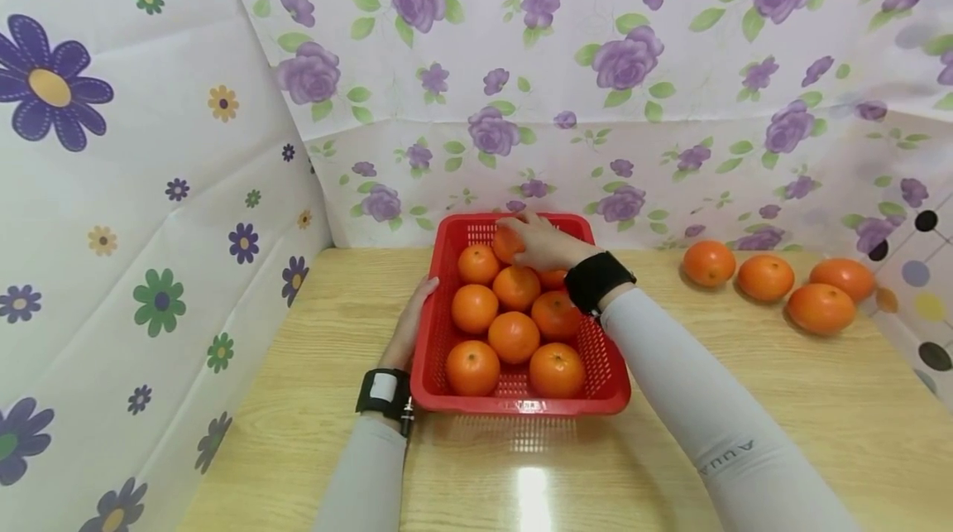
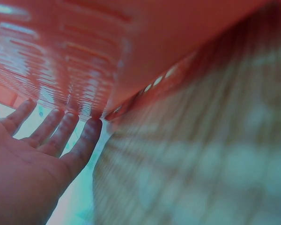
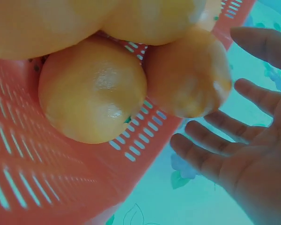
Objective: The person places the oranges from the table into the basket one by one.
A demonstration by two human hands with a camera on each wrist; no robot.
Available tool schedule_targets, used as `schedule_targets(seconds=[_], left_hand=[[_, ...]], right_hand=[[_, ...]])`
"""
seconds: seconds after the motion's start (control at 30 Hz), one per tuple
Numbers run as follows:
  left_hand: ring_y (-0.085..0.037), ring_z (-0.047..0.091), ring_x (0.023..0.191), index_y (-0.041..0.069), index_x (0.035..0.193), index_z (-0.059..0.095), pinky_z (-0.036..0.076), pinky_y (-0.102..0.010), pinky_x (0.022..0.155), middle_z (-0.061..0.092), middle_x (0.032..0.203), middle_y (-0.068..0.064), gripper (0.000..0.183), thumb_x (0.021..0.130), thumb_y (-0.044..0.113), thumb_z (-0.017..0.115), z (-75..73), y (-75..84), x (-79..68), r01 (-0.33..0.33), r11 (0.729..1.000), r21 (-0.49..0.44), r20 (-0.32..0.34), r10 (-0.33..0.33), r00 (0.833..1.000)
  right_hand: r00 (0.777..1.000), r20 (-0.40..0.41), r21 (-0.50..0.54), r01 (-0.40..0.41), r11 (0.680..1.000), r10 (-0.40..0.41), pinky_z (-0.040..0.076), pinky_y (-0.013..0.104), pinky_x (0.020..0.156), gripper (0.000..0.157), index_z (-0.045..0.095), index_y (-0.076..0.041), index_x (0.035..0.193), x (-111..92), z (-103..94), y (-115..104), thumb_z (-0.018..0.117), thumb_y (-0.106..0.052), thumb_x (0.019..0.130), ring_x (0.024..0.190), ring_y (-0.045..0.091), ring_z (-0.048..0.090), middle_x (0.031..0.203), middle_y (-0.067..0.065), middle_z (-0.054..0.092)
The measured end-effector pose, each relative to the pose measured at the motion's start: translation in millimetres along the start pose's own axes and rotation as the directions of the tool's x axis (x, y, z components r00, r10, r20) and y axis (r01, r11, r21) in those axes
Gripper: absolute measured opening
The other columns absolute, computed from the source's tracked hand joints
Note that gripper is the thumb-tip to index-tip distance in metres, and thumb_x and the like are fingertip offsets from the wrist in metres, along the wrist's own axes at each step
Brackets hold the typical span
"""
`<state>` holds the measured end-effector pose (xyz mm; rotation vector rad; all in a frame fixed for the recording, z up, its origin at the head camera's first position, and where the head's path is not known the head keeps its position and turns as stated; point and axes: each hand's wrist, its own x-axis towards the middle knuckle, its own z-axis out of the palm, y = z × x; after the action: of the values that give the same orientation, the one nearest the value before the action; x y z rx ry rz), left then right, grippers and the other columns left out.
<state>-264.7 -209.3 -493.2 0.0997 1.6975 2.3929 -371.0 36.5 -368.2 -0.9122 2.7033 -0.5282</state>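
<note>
A red plastic basket (image 1: 521, 406) with slotted walls stands on the table with several oranges (image 1: 514, 337) in it. My left hand (image 1: 409, 321) is at the basket's left side; in the left wrist view, its fingers (image 2: 86, 140) are extended and spread along the slotted wall. Over the back of the basket, my right hand (image 1: 547, 242) reaches to an orange (image 1: 508, 243). The right wrist view shows the right hand's fingers (image 3: 203, 136) spread and loosely bent beside an orange (image 3: 187, 75), the thumb standing apart from it. Another orange (image 3: 93, 89) lies next to that one.
Several more oranges (image 1: 765, 277) lie on the wooden table (image 1: 715, 342) to the right of the basket. A flowered sheet (image 1: 491, 60) hangs behind the table, and another patterned sheet (image 1: 149, 209) lines the left side.
</note>
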Motion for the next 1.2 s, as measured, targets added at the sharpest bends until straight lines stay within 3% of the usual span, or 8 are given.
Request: schedule_targets(seconds=[0.13, 0.37, 0.63, 0.73, 0.97, 1.07, 1.2], left_hand=[[-0.027, 0.034, 0.148, 0.032, 0.165, 0.022, 0.028, -0.052, 0.122, 0.029, 0.168, -0.007, 0.063, 0.109, 0.051, 0.042, 1.0, 1.1, 0.4, 0.003, 1.0, -0.007, 0.002, -0.003, 1.0], [-0.028, 0.035, 0.148, 0.033, 0.164, 0.023, 0.029, -0.053, 0.122, 0.031, 0.167, -0.006, 0.062, 0.109, 0.053, 0.042, 0.3, 3.6, 2.4, -0.006, 1.0, 0.018, 0.001, 0.006, 1.0], [-0.027, 0.035, 0.147, 0.028, 0.165, 0.023, 0.028, -0.052, 0.122, 0.03, 0.167, -0.008, 0.063, 0.109, 0.05, 0.041, -3.2, 6.3, 1.9, 0.002, 1.0, 0.016, -0.001, -0.002, 1.0], [-0.027, 0.034, 0.148, 0.028, 0.165, 0.022, 0.029, -0.052, 0.122, 0.03, 0.167, -0.008, 0.062, 0.11, 0.049, 0.04, -4.0, 4.9, 1.7, 0.003, 1.0, 0.019, -0.002, -0.003, 1.0], [-0.028, 0.034, 0.148, 0.03, 0.165, 0.022, 0.027, -0.053, 0.123, 0.028, 0.168, -0.009, 0.062, 0.109, 0.051, 0.04, -4.7, 0.4, 1.7, -0.003, 1.0, 0.018, -0.001, 0.003, 1.0], [-0.027, 0.034, 0.148, 0.032, 0.164, 0.023, 0.028, -0.053, 0.122, 0.029, 0.168, -0.008, 0.063, 0.108, 0.054, 0.042, -3.9, -1.0, 0.5, -0.001, 1.0, 0.016, 0.0, 0.001, 1.0], [-0.025, 0.037, 0.147, 0.035, 0.163, 0.026, 0.029, -0.052, 0.122, 0.032, 0.167, -0.005, 0.064, 0.106, 0.057, 0.045, -2.9, -2.5, -0.8, -0.005, 1.0, 0.019, -0.003, 0.005, 1.0]], right_hand=[[0.995, -0.086, 0.036, 0.058, 0.998, -0.054, 0.029, 0.059, 0.12, 0.065, 0.035, -0.008, 0.161, -6, -12.1, 3, 0.063, -0.012, 0.103, 0.15, 0.046, 0.026, 0.162, 0.03, 0.025], [0.982, -0.186, 0.152, 0.055, 0.987, -0.026, 0.033, 0.062, 0.118, 0.061, 0.039, -0.009, 0.159, -28, -36.3, 11, 0.063, -0.014, 0.104, 0.147, 0.046, 0.033, 0.162, 0.027, 0.027], [0.959, -0.28, 0.184, 0.094, 0.978, -0.04, 0.038, 0.061, 0.114, 0.054, 0.044, -0.007, 0.155, -47, -42.0, 23, 0.062, -0.012, 0.104, 0.138, 0.044, 0.042, 0.148, 0.026, 0.041], [0.933, -0.359, 0.219, 0.113, 0.969, -0.028, 0.038, 0.061, 0.112, 0.052, 0.047, -0.006, 0.153, -57, -42.3, 29, 0.061, -0.01, 0.103, 0.136, 0.044, 0.043, 0.146, 0.025, 0.043], [0.837, -0.547, 0.25, 0.157, 0.956, 0.006, 0.039, 0.061, 0.108, 0.047, 0.051, -0.001, 0.148, -85, -46.3, 50, 0.06, -0.003, 0.101, 0.132, 0.044, 0.045, 0.143, 0.028, 0.045], [0.799, -0.598, 0.279, 0.143, 0.95, 0.056, 0.039, 0.062, 0.108, 0.047, 0.052, -0.001, 0.147, -99, -47.1, 60, 0.061, -0.002, 0.1, 0.131, 0.044, 0.045, 0.142, 0.029, 0.044], [0.774, -0.62, 0.323, 0.102, 0.941, 0.129, 0.036, 0.061, 0.108, 0.049, 0.05, -0.001, 0.149, -116, -46.6, 72, 0.059, -0.003, 0.101, 0.133, 0.044, 0.041, 0.145, 0.029, 0.04]])
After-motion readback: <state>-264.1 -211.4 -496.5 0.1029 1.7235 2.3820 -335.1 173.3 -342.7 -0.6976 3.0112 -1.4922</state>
